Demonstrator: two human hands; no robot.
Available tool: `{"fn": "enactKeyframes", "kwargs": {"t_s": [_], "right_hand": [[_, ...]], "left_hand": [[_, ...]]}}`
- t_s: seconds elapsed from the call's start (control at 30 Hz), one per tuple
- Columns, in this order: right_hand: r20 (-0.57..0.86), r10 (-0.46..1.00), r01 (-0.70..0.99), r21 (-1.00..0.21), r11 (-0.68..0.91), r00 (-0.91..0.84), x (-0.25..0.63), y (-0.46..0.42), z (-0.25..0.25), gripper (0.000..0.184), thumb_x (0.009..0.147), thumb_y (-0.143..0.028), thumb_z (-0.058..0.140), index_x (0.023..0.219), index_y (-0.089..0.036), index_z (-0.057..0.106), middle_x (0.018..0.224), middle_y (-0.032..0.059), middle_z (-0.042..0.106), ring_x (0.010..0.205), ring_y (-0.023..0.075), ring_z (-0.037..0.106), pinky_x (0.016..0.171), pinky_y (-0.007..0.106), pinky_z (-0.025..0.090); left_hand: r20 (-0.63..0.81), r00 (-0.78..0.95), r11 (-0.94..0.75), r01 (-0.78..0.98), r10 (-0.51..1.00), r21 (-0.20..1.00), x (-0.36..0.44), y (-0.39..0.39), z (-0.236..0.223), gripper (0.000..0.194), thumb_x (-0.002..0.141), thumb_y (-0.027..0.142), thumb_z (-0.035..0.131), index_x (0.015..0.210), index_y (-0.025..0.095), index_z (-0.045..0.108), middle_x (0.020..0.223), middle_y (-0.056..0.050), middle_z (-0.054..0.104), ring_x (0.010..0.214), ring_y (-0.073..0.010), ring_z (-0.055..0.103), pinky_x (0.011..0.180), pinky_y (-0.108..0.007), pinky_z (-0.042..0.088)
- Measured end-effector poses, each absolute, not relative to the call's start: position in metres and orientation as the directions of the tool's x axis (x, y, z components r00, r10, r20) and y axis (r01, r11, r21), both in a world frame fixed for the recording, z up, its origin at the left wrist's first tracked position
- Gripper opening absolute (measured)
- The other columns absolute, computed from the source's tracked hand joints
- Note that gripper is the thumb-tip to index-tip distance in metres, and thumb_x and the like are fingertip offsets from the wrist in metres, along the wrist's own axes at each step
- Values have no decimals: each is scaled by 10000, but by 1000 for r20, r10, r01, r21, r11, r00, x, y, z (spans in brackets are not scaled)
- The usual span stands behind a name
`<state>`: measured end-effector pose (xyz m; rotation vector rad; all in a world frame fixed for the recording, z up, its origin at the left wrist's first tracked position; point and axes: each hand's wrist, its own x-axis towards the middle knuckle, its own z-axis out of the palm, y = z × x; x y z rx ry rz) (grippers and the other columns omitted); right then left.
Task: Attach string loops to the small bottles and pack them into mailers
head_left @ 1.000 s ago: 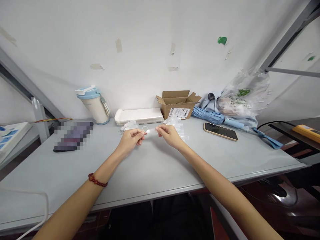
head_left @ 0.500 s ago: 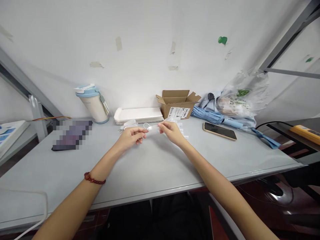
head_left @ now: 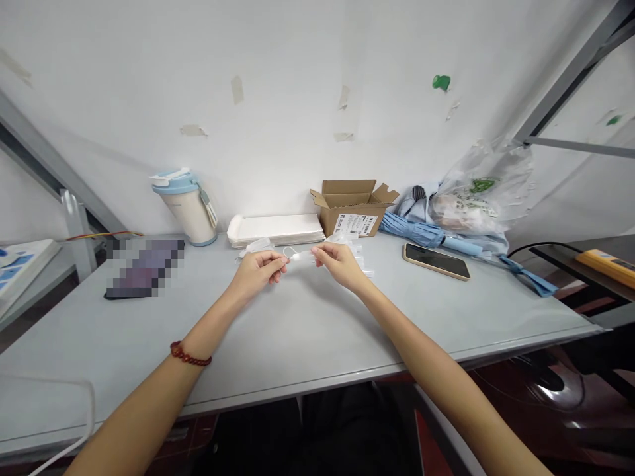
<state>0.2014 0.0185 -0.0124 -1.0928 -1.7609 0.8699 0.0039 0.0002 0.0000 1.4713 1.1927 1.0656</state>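
Note:
Both my hands are raised over the middle of the grey table. Between them I hold a small white plastic piece with a thin loop. My left hand pinches its left end with fingers closed. My right hand pinches the right end the same way. Behind my right hand lies a pile of small clear plastic bags. A few more white pieces lie behind my left hand.
A blue-lidded cup, a stack of white trays and an open cardboard box stand along the wall. A phone, a blue umbrella and a plastic bag are at the right. A dark blurred object lies left.
Both hands stayed pinched on the white piece and shifted only slightly; the view moved a little.

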Motion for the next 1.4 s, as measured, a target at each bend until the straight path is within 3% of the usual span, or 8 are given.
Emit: {"fn": "enactKeyframes", "kwargs": {"t_s": [0.5,0.73,1.07,1.27,1.4], "right_hand": [[323,917,293,-876,384,-235,203,21,-10,327,840,-442,499,691,-165,590,627,-2,579,556,99,445,573,243,345],[290,935,289,-895,340,-201,208,21,-11,335,821,-475,504,736,-166,601,624,-6,576,523,93,407,530,236,330],[277,930,305,-888,344,-243,203,18,-11,303,829,-445,518,785,-164,622,650,3,607,587,112,495,578,245,373],[348,912,368,-836,407,-218,207,24,-14,251,824,-362,553,945,-154,625,751,28,654,741,148,598,719,284,419],[376,908,410,-810,419,-184,213,30,-17,210,802,-325,569,909,-157,634,772,34,664,746,154,599,711,292,426]], "left_hand": [[106,122,-120,115,987,986,4,2,1,200,658,338,680,603,150,636,552,19,543,462,-82,458,479,-235,343],[123,49,-125,33,991,992,-10,8,0,251,676,383,680,733,139,663,641,4,576,477,-80,468,478,-233,362],[68,182,-111,236,981,965,1,0,4,232,688,384,660,640,157,646,569,6,569,483,-95,472,482,-236,376],[117,-43,-113,93,992,989,-20,13,4,219,639,358,693,632,145,642,595,-1,580,486,-86,475,466,-228,362],[104,-228,-99,31,968,995,-34,21,4,171,627,310,682,634,144,640,593,2,563,488,-85,469,459,-228,359]]}}
